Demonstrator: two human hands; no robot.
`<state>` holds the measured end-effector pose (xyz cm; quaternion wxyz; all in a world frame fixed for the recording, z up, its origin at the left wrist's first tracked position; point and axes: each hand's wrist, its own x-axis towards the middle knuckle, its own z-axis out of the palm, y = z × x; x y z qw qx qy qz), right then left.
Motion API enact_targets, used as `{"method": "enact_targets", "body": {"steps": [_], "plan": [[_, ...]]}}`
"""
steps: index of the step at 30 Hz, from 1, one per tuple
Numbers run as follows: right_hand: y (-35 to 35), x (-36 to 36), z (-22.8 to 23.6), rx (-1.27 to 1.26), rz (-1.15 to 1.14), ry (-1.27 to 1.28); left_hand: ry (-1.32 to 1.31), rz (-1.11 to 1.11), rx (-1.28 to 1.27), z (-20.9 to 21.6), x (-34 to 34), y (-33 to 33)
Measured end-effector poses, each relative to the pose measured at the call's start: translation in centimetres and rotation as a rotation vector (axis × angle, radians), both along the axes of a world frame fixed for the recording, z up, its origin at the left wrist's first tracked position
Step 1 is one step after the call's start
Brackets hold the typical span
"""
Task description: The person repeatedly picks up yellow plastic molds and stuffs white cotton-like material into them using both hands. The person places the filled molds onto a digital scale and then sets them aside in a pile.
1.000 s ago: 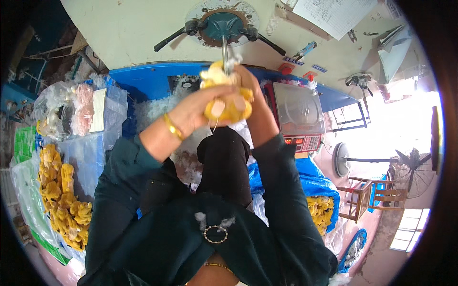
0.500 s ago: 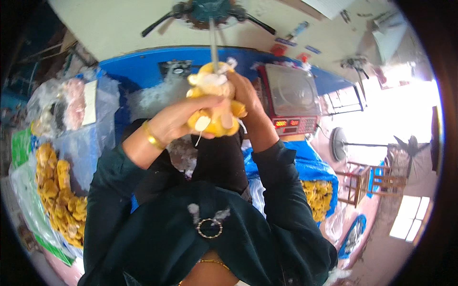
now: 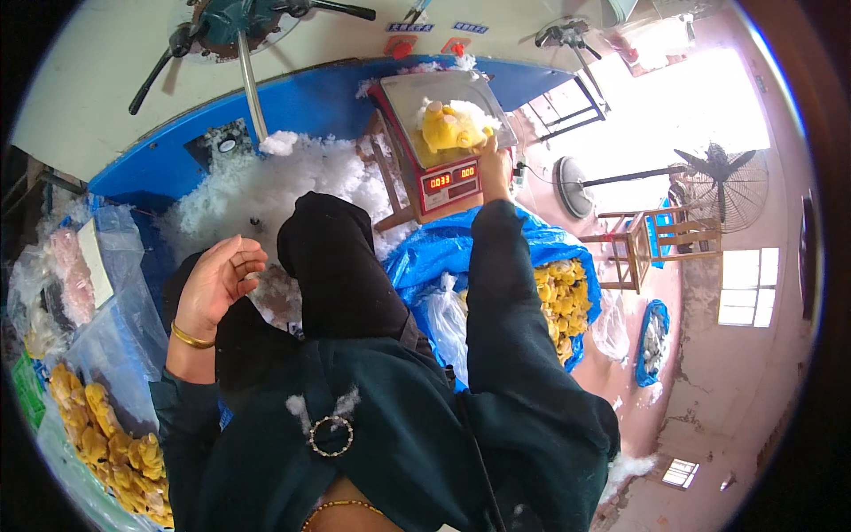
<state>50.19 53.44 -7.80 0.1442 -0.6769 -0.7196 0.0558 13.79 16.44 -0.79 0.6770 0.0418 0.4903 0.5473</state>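
A yellow plush toy [image 3: 448, 129] with white stuffing at it lies on the metal pan of a red weighing scale [image 3: 441, 184] whose display is lit. My right hand [image 3: 495, 168] reaches to the toy's right end and grips its edge, the fingertips partly hidden. Over my lap, my left hand [image 3: 217, 284] is raised with nothing in it, its fingers loosely curled and apart. Ahead of it, a metal filling tube [image 3: 251, 89] slants down from the machine, a tuft of white stuffing [image 3: 279, 143] at its tip.
Loose white stuffing [image 3: 235, 191] heaps on the blue ledge. Yellow plush skins fill a blue bag [image 3: 425, 253] at right and another pile [image 3: 106, 434] at left. Red buttons [image 3: 401, 49] sit on the machine panel. A fan [image 3: 574, 188] and a wooden chair [image 3: 625, 253] stand at right.
The plush toy has left the tube and now lies on the scale, carried there by my right hand. My left hand has let go and drawn back. The view has shifted right.
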Motion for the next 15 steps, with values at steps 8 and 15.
{"method": "enact_targets", "body": {"steps": [8,15], "plan": [[-7.6,3.2,-0.8,0.181,0.046,0.041,-0.057,0.036,-0.042,-4.6,2.0,-2.2],[0.3,0.2,4.0,0.278,0.478,0.132,-0.027,0.082,-0.049,-4.2,3.3,-3.1]]}}
